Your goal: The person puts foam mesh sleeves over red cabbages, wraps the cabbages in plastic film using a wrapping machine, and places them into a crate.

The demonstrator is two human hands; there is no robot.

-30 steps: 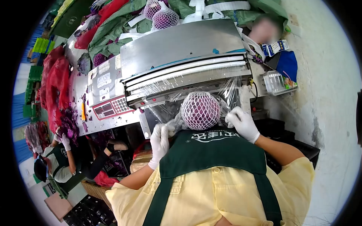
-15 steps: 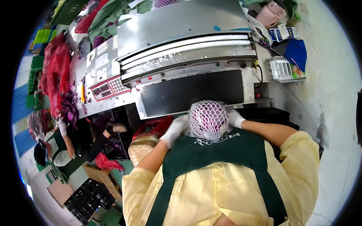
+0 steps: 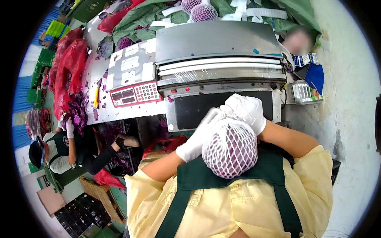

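A round purple cabbage in white foam netting (image 3: 230, 148) is held close against the green apron, below the wrapping machine (image 3: 220, 71). My left hand (image 3: 198, 139), in a white glove, is at the cabbage's upper left side, its fingers closed at the top of the net. From the right, my right hand (image 3: 248, 111), also gloved, curls over the gathered end of the netting and film above the cabbage. The two hands meet there. The black plate (image 3: 190, 111) of the machine lies behind them.
Left of the machine stands a scale (image 3: 135, 93). Netted cabbages (image 3: 204, 12) lie behind the machine. An orange-handled knife (image 3: 96, 97) and red mesh bags (image 3: 71, 63) are at the left. A co-worker (image 3: 59, 150) sits at lower left. Clear plastic boxes (image 3: 302, 92) are at the right.
The film stretched from the machine to the cabbage is gone. The cabbage has come nearer my chest and tilted, and both hands have moved from its sides to its top end.
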